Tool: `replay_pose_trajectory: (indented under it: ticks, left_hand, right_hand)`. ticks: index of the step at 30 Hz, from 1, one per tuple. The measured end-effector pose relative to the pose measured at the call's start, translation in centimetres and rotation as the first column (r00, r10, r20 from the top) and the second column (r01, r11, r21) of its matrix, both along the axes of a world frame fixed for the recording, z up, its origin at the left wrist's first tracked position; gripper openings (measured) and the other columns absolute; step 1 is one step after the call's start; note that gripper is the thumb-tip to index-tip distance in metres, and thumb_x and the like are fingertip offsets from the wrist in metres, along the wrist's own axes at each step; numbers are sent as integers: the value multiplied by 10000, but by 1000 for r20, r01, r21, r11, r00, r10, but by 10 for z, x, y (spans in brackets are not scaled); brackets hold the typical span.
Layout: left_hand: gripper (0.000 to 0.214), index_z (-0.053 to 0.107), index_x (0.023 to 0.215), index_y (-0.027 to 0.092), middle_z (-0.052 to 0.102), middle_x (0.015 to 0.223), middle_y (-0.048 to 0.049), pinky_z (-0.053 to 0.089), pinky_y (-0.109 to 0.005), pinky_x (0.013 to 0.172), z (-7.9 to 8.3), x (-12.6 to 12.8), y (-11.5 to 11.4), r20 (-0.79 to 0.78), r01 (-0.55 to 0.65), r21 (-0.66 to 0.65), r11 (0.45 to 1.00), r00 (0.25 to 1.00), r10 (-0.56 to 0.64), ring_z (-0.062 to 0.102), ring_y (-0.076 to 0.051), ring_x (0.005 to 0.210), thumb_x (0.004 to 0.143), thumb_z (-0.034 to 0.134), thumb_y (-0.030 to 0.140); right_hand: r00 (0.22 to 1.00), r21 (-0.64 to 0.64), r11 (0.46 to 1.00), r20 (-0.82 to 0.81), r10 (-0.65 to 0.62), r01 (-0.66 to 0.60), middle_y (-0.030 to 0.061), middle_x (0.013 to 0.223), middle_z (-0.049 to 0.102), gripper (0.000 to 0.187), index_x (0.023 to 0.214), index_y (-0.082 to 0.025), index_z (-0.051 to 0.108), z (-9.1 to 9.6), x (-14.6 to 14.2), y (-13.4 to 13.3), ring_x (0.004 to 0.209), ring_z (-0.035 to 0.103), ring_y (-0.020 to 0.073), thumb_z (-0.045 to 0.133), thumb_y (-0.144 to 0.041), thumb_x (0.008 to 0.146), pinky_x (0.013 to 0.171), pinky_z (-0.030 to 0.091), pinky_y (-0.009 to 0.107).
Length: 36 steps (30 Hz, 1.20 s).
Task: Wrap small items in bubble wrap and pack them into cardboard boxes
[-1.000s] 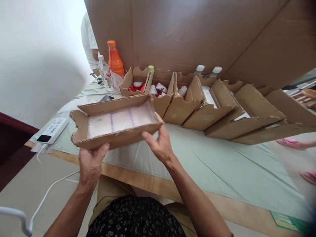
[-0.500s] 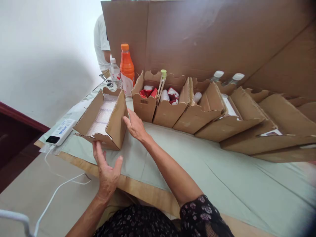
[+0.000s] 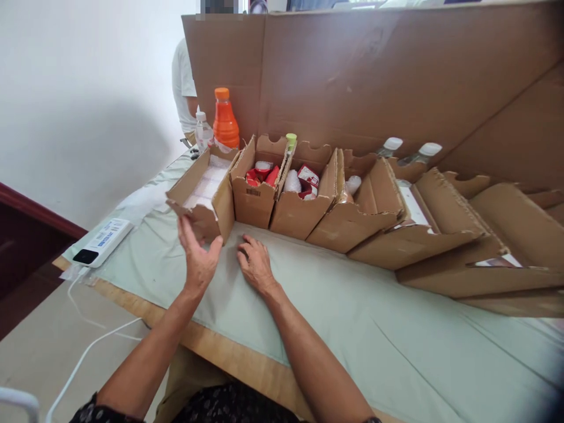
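This looks like a makeshift indoor workspace: cardboard boxes (image 3: pixel 341 224) on a cloth-covered table (image 3: pixel 335 299), a cardboard screen (image 3: pixel 352 82) behind it, a white wall (image 3: pixel 83 100) beside it.

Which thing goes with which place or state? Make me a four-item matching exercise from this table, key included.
Column one
1. Left hand
2. Orange-capped bottle
3. White power bank
4. Right hand

Column two
A. Has a white cable attached
B. Over the cloth, in front of the second box from the left
C. At the near wall of the leftmost cardboard box
D. Beside a clear bottle

Pairs: 1-C, 2-D, 3-A, 4-B
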<state>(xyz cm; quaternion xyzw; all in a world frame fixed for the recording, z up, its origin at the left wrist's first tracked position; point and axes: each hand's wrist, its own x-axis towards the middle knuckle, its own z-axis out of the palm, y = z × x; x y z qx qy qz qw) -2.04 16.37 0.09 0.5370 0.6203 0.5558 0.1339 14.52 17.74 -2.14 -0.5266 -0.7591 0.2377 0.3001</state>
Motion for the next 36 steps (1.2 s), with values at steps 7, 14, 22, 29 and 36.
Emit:
replay_pose_trajectory:
  ticks: [7, 14, 22, 29, 36]
  left_hand:
    - [501, 603, 1413, 148, 539, 1560, -187, 311, -559, 1254, -33, 16, 27, -395, 197, -328, 924, 860, -323, 438, -324, 1509, 1002, 436, 381]
    - [494, 670, 1342, 157, 593, 1518, -168, 282, -578, 1244, -30, 25, 14, -494, 199, -362, 911, 788, -368, 450, -320, 1489, 993, 363, 324]
    - [627, 637, 1356, 87, 551, 1506, -264, 334, -646, 1183, -41, 11, 19, -625, 211, -374, 903, 663, -413, 427, -412, 1474, 1012, 242, 431]
    - [621, 569, 1392, 229, 561, 1530, -162, 368, -683, 1157, -42, 15, 1, -678, 172, -330, 928, 640, -360, 467, -440, 1448, 959, 287, 574]
    - [628, 581, 1393, 75, 524, 1475, -313, 379, -723, 1101, -33, 67, -32, -754, 189, -363, 913, 515, -406, 451, -488, 1436, 1012, 249, 448]
  right_hand:
    - [1000, 0, 1000, 8, 5, -5, 124, 1440, 649, 233, 988, -192, 758, 2, 1, -1, 1276, 595, 268, 535, -144, 943, 1092, 425, 452]
    - [997, -5, 1000, 80, 5, -5, 148, 1425, 660, 294, 1022, -167, 767, 10, -4, 1, 1255, 622, 289, 483, -123, 958, 1089, 444, 472]
    - [928, 227, 962, 367, 58, -150, 101, 1407, 662, 376, 1299, -139, 638, 4, 9, -58, 1322, 543, 240, 569, -357, 1000, 1103, 442, 383]
    - [906, 190, 946, 386, 173, -261, 54, 1495, 613, 382, 1335, -212, 613, 7, 110, -226, 1438, 473, 218, 560, -408, 1011, 1210, 367, 384]
    - [929, 52, 943, 161, -333, 329, 70, 1111, 808, 237, 1037, -257, 766, 37, 270, -294, 1081, 743, 227, 543, -230, 962, 981, 567, 410]
